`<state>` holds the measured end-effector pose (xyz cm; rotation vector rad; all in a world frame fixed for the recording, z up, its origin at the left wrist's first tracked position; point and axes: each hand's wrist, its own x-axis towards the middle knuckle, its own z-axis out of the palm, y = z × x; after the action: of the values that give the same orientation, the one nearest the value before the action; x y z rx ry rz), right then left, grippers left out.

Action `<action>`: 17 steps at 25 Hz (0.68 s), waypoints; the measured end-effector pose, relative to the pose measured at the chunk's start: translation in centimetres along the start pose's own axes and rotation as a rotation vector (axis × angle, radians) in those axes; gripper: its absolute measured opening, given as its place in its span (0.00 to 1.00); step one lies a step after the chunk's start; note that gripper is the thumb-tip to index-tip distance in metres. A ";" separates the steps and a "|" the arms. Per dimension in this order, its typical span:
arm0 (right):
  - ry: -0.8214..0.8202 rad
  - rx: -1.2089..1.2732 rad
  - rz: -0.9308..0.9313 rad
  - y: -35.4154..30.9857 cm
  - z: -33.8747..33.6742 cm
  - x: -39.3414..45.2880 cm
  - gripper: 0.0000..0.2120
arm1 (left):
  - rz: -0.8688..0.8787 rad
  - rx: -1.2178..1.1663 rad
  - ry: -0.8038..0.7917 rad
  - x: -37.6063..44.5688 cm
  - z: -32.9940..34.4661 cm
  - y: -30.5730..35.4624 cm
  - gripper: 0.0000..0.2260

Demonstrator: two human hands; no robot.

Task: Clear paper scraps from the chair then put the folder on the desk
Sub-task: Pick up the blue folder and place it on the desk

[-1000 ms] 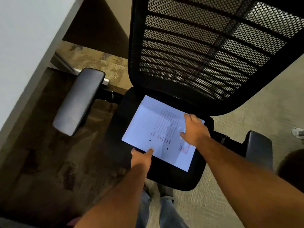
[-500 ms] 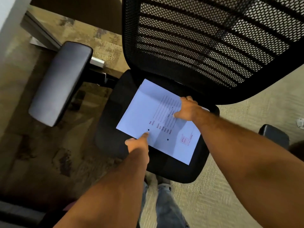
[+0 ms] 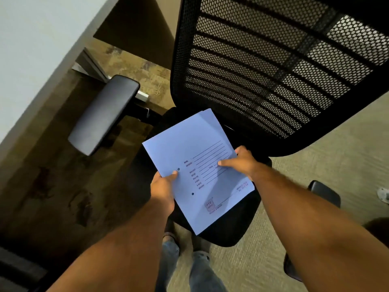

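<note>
A pale blue folder [image 3: 195,157] with printed lines and a red stamp is lifted off the black chair seat [image 3: 233,230] and held above it. My left hand [image 3: 163,190] grips its left edge, thumb on top. My right hand [image 3: 242,162] grips its right edge, thumb pressed on the printed lines. The chair's mesh backrest [image 3: 273,66] rises behind the folder. The desk [image 3: 35,45] shows as a pale surface at the upper left. No paper scraps are visible on the seat.
The chair's left armrest [image 3: 103,114] juts toward the desk edge. Its right armrest [image 3: 324,192] lies behind my right forearm. Carpet floor [image 3: 336,157] spreads to the right. My legs and shoes [image 3: 185,249] stand just in front of the seat.
The folder lay flat on the seat under both hands. Both hands have now closed on its edges and raised it off the seat toward me.
</note>
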<state>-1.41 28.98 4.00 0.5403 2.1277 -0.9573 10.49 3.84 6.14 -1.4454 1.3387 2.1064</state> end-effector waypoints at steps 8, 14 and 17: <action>-0.363 0.254 -0.219 -3.2 -1.6 -6.9 0.21 | 0.118 -0.095 0.068 -7.3 -2.8 6.0 0.08; -0.422 0.246 -0.398 -9.7 -0.6 -14.0 0.19 | 0.349 -0.146 0.119 -15.7 -7.2 11.2 0.11; -0.392 0.269 -0.517 -13.4 0.6 -17.1 0.20 | 0.461 -0.197 0.168 -19.1 -9.0 13.6 0.11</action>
<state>1.60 18.77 22.91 -0.0907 1.8152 -1.5101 16.21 -5.48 28.74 -1.5336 1.7052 2.5067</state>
